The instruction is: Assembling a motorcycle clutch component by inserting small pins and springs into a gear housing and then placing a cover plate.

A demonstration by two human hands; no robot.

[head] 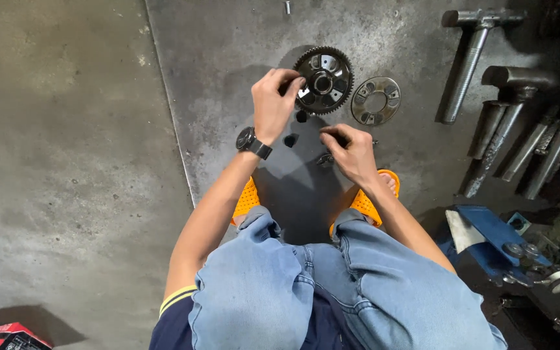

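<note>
We steadied the heavy, stiff, oily-looking gear (324,80) by its toothed rim with our left hand (272,104), fingers curled on it, while our right hand (352,153) pinched a small part.

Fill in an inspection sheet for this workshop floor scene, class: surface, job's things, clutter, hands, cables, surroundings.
Surface: stained metal floor plate beside concrete.
Job's things: toothed gear; round slotted plate lying apart to its right; small dark parts between the hands.
Clutter: long metal tools at the right; blue object; red box.
Hands: left hand touches the gear's edge; right hand pinches something small, unclear what.
Cables: nothing seen.
Surroundings: orange sandals.
</note>
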